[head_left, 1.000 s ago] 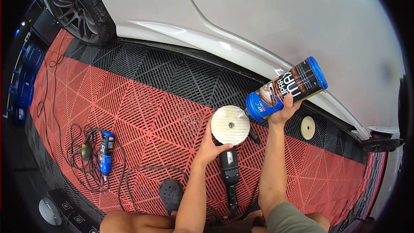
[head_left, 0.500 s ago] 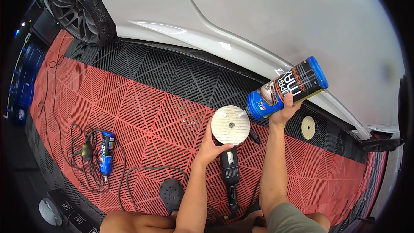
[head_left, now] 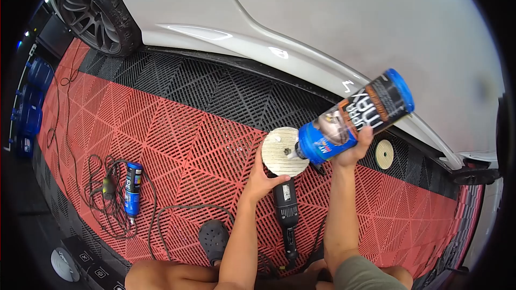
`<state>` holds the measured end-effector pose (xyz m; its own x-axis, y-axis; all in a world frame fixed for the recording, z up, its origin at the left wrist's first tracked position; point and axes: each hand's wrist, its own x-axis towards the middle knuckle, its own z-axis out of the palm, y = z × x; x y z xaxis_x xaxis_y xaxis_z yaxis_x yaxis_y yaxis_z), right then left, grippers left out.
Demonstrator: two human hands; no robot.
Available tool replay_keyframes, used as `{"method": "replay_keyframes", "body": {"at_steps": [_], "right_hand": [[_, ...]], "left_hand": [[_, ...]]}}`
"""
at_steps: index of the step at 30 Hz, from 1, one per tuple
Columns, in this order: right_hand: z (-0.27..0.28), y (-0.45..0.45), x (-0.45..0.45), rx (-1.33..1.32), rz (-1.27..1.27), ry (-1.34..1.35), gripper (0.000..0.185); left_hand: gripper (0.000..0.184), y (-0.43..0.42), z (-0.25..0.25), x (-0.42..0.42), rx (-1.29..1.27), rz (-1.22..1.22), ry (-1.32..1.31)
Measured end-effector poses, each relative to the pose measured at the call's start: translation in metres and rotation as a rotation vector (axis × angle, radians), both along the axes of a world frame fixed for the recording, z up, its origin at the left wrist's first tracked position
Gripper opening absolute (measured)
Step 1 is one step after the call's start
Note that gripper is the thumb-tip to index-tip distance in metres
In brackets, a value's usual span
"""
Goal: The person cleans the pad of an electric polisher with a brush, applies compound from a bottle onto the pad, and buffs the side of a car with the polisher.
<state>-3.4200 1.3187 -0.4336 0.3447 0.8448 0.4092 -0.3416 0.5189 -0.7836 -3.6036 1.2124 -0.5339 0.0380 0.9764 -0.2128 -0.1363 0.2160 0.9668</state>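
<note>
My left hand [head_left: 260, 183] is closed around the lower left edge of a round, cream wool polishing pad [head_left: 275, 162], tilted up to face me. The black polisher [head_left: 288, 212] the pad sits on extends down toward me, its lower end between my legs. In my right hand [head_left: 352, 153] is a large blue and black polish bottle [head_left: 365, 110], tipped with its nozzle [head_left: 294, 154] down at the pad, close to the centre hole. A white dab of polish [head_left: 278, 139] shows on the pad's upper part. Whether the nozzle touches the pad I cannot tell.
A silver car [head_left: 344, 21] stands along the far side. On the red and black grid floor lie a second round pad [head_left: 384, 154], a smaller blue bottle [head_left: 133, 189] and a coiled cable [head_left: 102, 209]. Blue jugs [head_left: 31, 110] line the left edge.
The bottle's nozzle has moved from the pad's upper right edge down and left to near its centre hole. My left hand and the pad have barely shifted.
</note>
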Motion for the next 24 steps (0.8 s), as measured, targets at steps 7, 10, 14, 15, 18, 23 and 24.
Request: {"method": "replay_keyframes", "body": {"at_steps": [7,10,14,15,18,23,24], "right_hand": [[-0.005,-0.008,-0.027,-0.026,0.022,-0.052,0.067],[-0.008,-0.009,-0.028,-0.032,0.004,-0.041,0.067],[-0.012,-0.008,-0.026,-0.029,0.046,-0.064,0.068],[-0.016,-0.007,-0.026,-0.022,0.018,-0.103,0.065],[-0.018,-0.007,-0.026,-0.015,0.014,-0.146,0.065],[-0.02,-0.007,-0.027,-0.023,0.001,-0.145,0.066],[-0.019,-0.007,-0.027,-0.028,0.008,-0.13,0.066]], "left_hand": [[0.119,0.002,0.006,-0.002,0.021,0.007,-0.026],[0.12,0.002,0.009,-0.002,0.016,0.005,-0.039],[0.122,0.002,0.004,-0.003,-0.006,-0.041,-0.07],[0.122,0.002,0.004,-0.002,-0.008,-0.039,-0.083],[0.122,0.002,0.002,-0.002,-0.013,-0.037,-0.065],[0.122,0.002,0.005,-0.003,0.012,-0.038,-0.029],[0.121,0.001,0.004,-0.003,0.013,-0.033,-0.023]]}}
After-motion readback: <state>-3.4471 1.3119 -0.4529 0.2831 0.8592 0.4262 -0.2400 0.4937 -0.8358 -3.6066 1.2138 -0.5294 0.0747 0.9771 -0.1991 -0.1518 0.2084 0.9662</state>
